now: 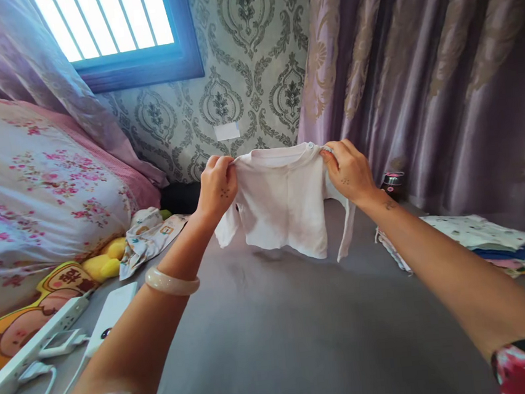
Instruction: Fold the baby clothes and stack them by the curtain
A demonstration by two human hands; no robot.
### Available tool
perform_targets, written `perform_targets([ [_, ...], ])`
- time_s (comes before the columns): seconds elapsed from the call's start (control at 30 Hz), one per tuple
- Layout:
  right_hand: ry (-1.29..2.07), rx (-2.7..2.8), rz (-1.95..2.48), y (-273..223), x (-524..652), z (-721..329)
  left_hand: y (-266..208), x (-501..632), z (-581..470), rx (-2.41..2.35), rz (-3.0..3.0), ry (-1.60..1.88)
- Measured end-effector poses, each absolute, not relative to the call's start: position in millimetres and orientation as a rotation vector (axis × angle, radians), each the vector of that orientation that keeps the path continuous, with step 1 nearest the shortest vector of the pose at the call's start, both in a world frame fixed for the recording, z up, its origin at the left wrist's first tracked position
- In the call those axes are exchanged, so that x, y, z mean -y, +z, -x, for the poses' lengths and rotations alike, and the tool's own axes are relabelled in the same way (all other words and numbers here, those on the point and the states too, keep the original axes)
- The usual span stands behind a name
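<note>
A small white long-sleeved baby shirt (pixel 284 201) hangs spread out in front of me, held above the grey bed sheet (pixel 276 338). My left hand (pixel 217 186) pinches its left shoulder, and my right hand (pixel 348 170) grips the right shoulder near a small button at the neckline. Both sleeves dangle at the sides, and the lower hem hangs close to the sheet. A pale bangle (pixel 172 281) circles my left forearm.
On the right lies a stack of folded clothes (pixel 479 232), with a dark jar (pixel 392 184) behind it. Left are a power strip (pixel 35 343) with cables, a white box-like device (pixel 111 317), a yellow cartoon cushion (pixel 11 336), a patterned cloth (pixel 150 239) and floral bedding (pixel 47 180).
</note>
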State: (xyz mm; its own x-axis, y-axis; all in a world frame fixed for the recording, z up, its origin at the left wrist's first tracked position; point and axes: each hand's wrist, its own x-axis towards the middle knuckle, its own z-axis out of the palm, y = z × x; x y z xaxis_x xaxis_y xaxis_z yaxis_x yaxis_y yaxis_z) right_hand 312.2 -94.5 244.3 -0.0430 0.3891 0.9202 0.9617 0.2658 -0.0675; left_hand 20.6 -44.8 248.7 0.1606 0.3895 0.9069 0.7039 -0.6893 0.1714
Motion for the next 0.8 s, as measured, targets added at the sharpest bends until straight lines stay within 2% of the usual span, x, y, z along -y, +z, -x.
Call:
perform_targets([
  [0.2, -0.821, 1.671, 1.222, 253, 145, -302, 249, 94, -5, 0.988, 2.006, -1.549],
  [0.37, -0.863, 1.694, 1.168, 279, 186, -296, 273, 142, 5, 0.99, 1.889, -1.522],
  [0.53, -0.801, 1.773, 1.243, 288, 183, -298, 286, 145, 4, 1.08, 1.938, -1.347],
  [0.63, -0.607, 1.875, 1.424, 263, 156, -304, 261, 108, -2, 1.248, 2.126, -1.128],
  [0.8, -0.392, 1.994, 1.761, 190, 109, -308, 175, 40, -25, 1.499, 2.438, -0.776],
])
